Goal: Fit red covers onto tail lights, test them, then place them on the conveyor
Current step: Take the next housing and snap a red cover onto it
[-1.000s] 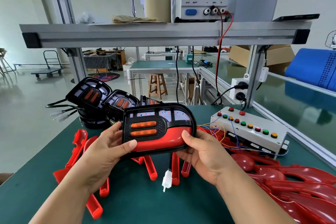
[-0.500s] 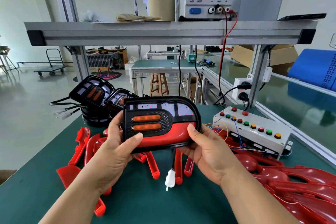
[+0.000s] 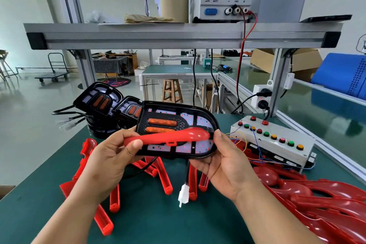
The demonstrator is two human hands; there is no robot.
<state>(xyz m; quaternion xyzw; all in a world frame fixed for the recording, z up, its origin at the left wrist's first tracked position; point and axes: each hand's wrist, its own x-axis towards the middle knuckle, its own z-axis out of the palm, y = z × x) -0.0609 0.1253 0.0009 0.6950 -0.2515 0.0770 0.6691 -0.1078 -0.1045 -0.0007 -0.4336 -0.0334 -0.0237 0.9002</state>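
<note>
left hand [image 3: 111, 156], right hand [image 3: 225, 164] hold tail light [image 3: 190, 120]; cover [image 3: 170, 137] seemingly unseated.

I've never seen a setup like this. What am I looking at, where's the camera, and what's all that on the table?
There is no machine here: a person works with bare hands, and every picture comes from a camera worn on their head, looking forward and down. The left hand and right hand hold a black tail light by its ends above a green table. The left thumb presses a red cover that lies slanted across the light's face, not sitting flat. A white plug hangs under it. On the table lie more red covers, a stack of tail lights and a box of coloured buttons. A power supply stands on the shelf above.
</note>
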